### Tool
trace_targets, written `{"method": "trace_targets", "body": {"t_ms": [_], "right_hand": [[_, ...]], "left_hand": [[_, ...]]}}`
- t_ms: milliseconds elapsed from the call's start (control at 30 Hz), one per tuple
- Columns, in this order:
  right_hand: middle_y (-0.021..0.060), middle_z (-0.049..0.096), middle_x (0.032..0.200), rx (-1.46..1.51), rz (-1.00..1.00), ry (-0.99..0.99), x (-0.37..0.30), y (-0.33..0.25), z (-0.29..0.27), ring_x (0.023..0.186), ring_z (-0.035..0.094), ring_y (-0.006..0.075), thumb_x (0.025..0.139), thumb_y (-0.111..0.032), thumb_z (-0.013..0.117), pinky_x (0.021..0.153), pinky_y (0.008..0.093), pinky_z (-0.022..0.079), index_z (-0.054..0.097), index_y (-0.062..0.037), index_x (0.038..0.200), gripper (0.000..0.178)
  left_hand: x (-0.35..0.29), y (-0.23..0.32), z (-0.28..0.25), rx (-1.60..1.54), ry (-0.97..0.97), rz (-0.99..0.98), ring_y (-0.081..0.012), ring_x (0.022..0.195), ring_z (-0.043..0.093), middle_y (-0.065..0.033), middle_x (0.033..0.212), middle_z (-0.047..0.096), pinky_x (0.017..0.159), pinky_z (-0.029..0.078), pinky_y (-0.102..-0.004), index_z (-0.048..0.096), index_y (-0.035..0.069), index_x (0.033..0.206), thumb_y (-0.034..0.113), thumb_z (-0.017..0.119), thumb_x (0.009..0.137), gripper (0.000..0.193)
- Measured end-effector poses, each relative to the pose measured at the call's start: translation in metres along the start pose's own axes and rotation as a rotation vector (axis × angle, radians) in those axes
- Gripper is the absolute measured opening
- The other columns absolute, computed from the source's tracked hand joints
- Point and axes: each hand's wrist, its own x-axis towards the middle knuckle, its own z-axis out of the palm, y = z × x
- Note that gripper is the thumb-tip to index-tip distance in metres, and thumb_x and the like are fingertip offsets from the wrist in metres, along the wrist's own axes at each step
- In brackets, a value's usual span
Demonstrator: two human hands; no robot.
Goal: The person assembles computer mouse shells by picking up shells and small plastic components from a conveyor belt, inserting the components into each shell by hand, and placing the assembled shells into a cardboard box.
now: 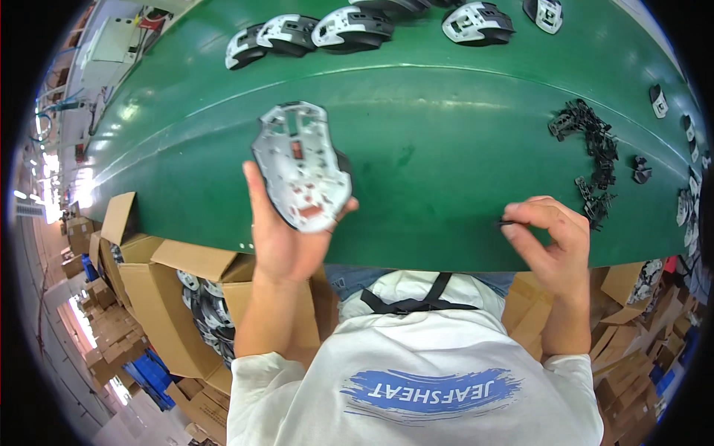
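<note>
My left hand (288, 241) holds a computer mouse shell (303, 167) up over the green table, its fingers wrapped round the sides. The shell is white and grey with cut-outs, and a dark edge shows on its right side. In my right hand (552, 234) a small black plastic part (506, 222) is pinched between thumb and forefinger; its exact shape is too small to make out. Just beyond that hand lies a curved pile of small black plastic parts (601, 160).
Several white and black mouse shells (353, 28) line the far side of the green table (431, 149). More white pieces (658, 101) lie along the right edge. An open cardboard box (169, 312) of mouse shells stands below the table's near edge at left; another box (628, 286) stands at right.
</note>
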Motion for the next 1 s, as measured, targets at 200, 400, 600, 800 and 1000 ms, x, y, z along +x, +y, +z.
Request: {"method": "trace_targets", "body": {"t_ms": [200, 400, 600, 800, 1000], "right_hand": [[0.0071, 0.081, 0.088, 0.394, -0.187, 0.054, 0.034, -0.047, 0.052, 0.080, 0.074, 0.0194, 0.079, 0.003, 0.089, 0.084, 0.0390, 0.059, 0.079, -0.0074, 0.104, 0.029], [-0.0030, 0.082, 0.096, -0.047, -0.354, 0.287, 0.039, -0.033, 0.067, 0.078, 0.067, 0.0150, 0.076, -0.005, 0.094, 0.093, 0.0409, 0.050, 0.078, -0.0150, 0.106, 0.035], [-0.0055, 0.082, 0.096, -0.187, -0.364, 0.238, 0.027, -0.028, 0.056, 0.082, 0.067, 0.0133, 0.077, -0.006, 0.093, 0.103, 0.0457, 0.047, 0.081, -0.0180, 0.101, 0.029], [-0.0060, 0.081, 0.094, -0.179, -0.359, 0.188, 0.029, -0.026, 0.047, 0.081, 0.068, 0.0137, 0.078, -0.005, 0.092, 0.106, 0.0463, 0.047, 0.081, -0.0174, 0.099, 0.027], [-0.0053, 0.081, 0.092, -0.235, -0.296, 0.228, 0.022, -0.029, 0.053, 0.080, 0.068, 0.0136, 0.077, -0.004, 0.091, 0.105, 0.0461, 0.048, 0.081, -0.0165, 0.098, 0.026]], "left_hand": [[-0.027, -0.072, 0.029, 0.115, -0.049, 0.024, -0.0281, 0.123, 0.068, -0.0114, 0.141, 0.068, 0.102, 0.056, -0.0456, 0.052, 0.017, 0.156, 0.077, 0.033, 0.108, 0.080], [-0.039, -0.092, 0.040, 0.241, -0.206, -0.018, -0.0240, 0.145, 0.053, -0.0122, 0.158, 0.053, 0.121, 0.043, -0.0441, 0.035, 0.006, 0.165, 0.072, 0.041, 0.109, 0.087], [-0.041, -0.093, 0.049, 0.221, -0.179, -0.117, -0.0238, 0.142, 0.056, -0.0113, 0.154, 0.056, 0.120, 0.045, -0.0441, 0.040, 0.006, 0.162, 0.065, 0.036, 0.113, 0.077], [-0.032, -0.092, 0.057, 0.021, -0.160, -0.262, -0.0241, 0.129, 0.067, -0.0114, 0.144, 0.065, 0.110, 0.055, -0.0430, 0.049, 0.005, 0.156, 0.061, 0.028, 0.116, 0.071], [-0.032, -0.093, 0.057, 0.129, -0.168, -0.231, -0.0223, 0.130, 0.065, -0.0112, 0.144, 0.064, 0.109, 0.054, -0.0403, 0.048, 0.005, 0.155, 0.059, 0.029, 0.117, 0.069]]}}
